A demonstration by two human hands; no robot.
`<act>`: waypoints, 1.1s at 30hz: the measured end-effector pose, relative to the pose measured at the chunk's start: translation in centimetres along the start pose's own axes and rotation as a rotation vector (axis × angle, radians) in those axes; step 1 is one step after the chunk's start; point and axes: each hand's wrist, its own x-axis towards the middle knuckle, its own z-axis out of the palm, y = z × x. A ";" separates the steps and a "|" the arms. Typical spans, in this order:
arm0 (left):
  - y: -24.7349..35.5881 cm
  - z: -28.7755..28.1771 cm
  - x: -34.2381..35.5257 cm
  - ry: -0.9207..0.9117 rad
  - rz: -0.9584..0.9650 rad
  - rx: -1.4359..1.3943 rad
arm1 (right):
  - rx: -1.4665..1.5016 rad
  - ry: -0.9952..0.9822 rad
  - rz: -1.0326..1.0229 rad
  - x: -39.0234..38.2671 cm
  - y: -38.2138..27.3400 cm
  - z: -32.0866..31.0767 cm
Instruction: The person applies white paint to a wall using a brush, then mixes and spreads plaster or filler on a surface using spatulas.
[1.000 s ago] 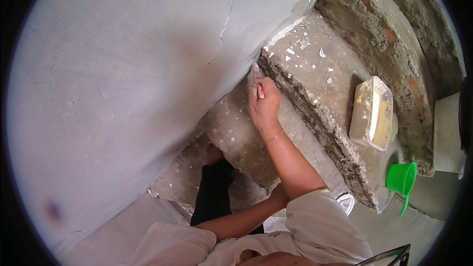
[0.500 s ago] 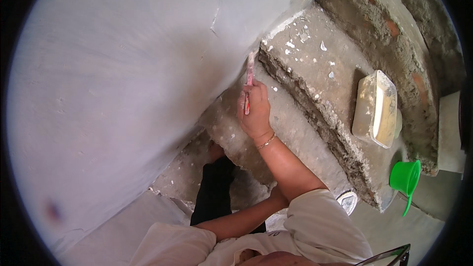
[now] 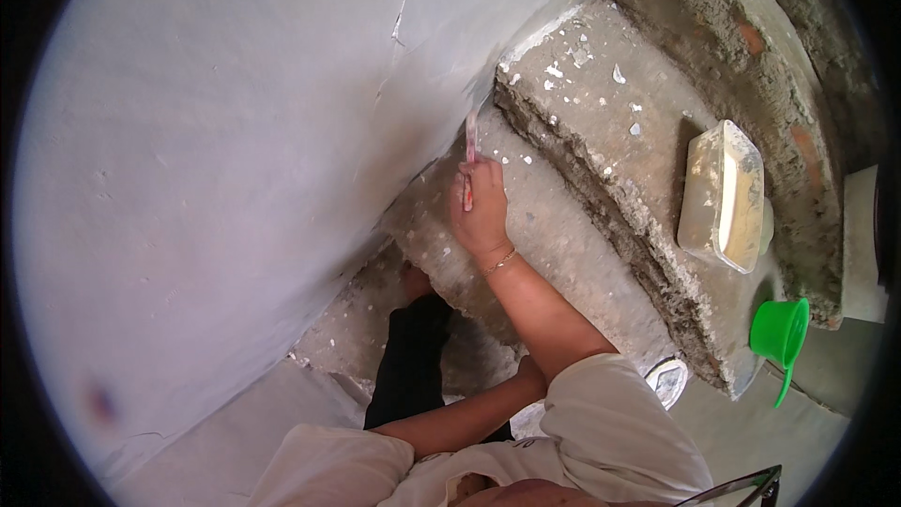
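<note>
My right hand (image 3: 482,202) is closed around a slim pink-and-white stick-like tool (image 3: 471,138), whose exact kind I cannot make out. Its far end reaches the corner where the grey wall (image 3: 235,150) meets the rough concrete step (image 3: 563,225), and it seems to touch the wall's lower edge. A thin bracelet circles that wrist. Across my lap lies my left forearm (image 3: 460,420); the fingers of my left hand (image 3: 532,374) are hidden behind my right arm.
Pale flakes (image 3: 619,75) lie scattered on the higher step, where a clear plastic tub (image 3: 699,192) holds something pale. Right of my elbow is a green dipper (image 3: 775,330). Rough step edges (image 3: 648,277) rise to the right. A crack (image 3: 401,14) runs down the wall.
My right hand and the tool have shifted slightly within the corner, with the tool's far end a little lower. The view has turned slightly; the tub and dipper appear farther right.
</note>
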 end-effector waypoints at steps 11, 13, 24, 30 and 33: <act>-5.8 8.4 3.2 0.339 0.153 -0.578 | 0.839 0.399 0.582 6.8 2.5 1.6; -3.3 5.0 1.3 0.258 0.094 -0.435 | 0.709 0.307 0.531 5.4 4.7 0.8; -1.3 0.9 -1.7 0.162 0.034 -0.234 | 0.147 0.272 0.108 3.5 2.3 0.1; 0.3 -1.0 -2.8 0.103 -0.006 -0.127 | 0.277 -0.023 0.404 0.0 1.1 -1.3; 0.4 -1.1 -2.6 0.102 0.015 -0.072 | 0.349 0.054 0.262 1.1 1.1 -2.0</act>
